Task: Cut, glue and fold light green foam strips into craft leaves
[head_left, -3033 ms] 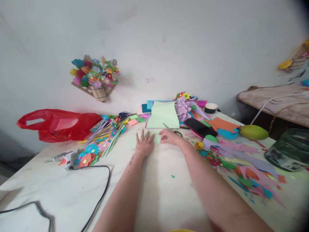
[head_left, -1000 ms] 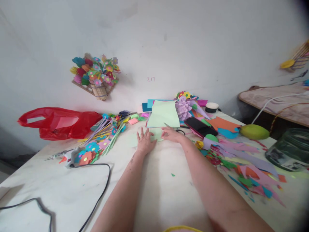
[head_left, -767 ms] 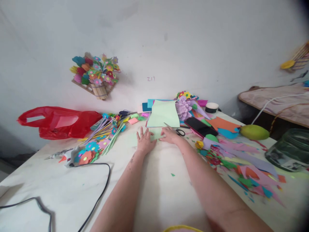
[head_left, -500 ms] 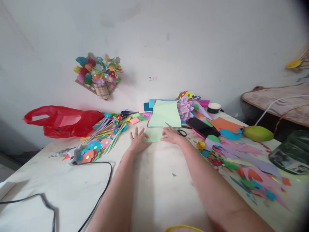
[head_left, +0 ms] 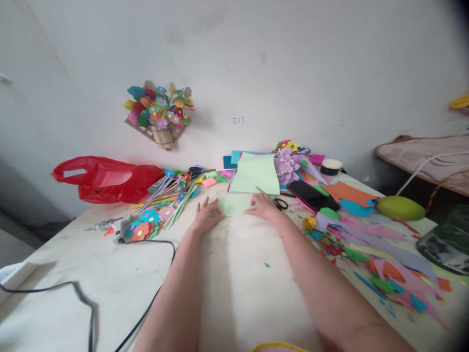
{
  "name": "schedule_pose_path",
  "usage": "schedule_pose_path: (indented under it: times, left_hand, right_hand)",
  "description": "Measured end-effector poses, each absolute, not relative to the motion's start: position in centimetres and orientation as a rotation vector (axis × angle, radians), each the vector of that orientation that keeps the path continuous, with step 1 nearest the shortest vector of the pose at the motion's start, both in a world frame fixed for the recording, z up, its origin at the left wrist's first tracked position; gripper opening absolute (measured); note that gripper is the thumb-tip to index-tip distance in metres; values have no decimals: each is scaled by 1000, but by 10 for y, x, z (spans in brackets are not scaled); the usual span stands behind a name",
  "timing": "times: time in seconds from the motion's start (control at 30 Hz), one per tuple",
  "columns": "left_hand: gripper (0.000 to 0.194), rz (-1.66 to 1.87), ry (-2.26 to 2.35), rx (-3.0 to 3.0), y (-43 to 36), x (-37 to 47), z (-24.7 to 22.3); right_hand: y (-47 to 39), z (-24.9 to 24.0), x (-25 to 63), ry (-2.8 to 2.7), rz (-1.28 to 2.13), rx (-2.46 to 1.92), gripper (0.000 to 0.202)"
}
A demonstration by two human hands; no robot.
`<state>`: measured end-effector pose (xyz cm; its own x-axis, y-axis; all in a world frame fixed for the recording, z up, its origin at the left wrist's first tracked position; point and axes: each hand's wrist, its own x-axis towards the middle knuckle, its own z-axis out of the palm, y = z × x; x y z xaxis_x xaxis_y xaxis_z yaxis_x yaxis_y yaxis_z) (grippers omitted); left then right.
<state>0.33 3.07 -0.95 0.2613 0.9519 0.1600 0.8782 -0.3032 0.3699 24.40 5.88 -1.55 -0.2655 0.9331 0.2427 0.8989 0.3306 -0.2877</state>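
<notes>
A small pale green sheet [head_left: 234,206], paper or thin foam, lies flat on the table between my hands. My left hand [head_left: 208,216] is at its left edge, thumb and forefinger closed on the border and the other fingers raised. At the opposite edge, my right hand [head_left: 264,207] has its fingers bent and its thumb and fingertips on the sheet. Scissors [head_left: 280,204] lie just behind my right hand, which partly hides them; a blade tip and the black handles show. Beyond is a larger pale green sheet [head_left: 254,173] on a coloured stack.
Left stand a red plastic bag [head_left: 110,181], craft flowers and stems [head_left: 176,195], and a glue gun [head_left: 120,230] with a black cord [head_left: 161,288]. Right are a phone [head_left: 313,195], coloured scraps [head_left: 388,264], a yellow-green oval object [head_left: 400,209] and a glass jar [head_left: 447,242].
My left hand's spread fingers have drawn closer together at the small sheet's left edge. My right hand stays at the other edge. The whole view has shifted slightly.
</notes>
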Motion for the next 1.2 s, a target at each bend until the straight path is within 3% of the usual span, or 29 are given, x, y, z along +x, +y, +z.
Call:
schedule_pose_path:
  times: [0.3, 0.63, 0.97, 1.2]
  left_hand:
    - [17, 540, 1744, 2329, 32, 4, -8]
    - [26, 470, 1777, 2399, 36, 7, -9]
    - [29, 430, 1785, 2420, 38, 8, -10]
    - [22, 511, 1874, 2327, 36, 4, -9]
  right_hand:
    - [48, -6, 235, -2189, 72, -1707, 38]
    - [54, -19, 206, -2198, 218, -1279, 28]
    - [46, -25, 175, -2199, 360, -1399, 35]
    - [51, -14, 172, -2379, 498, -1592, 56]
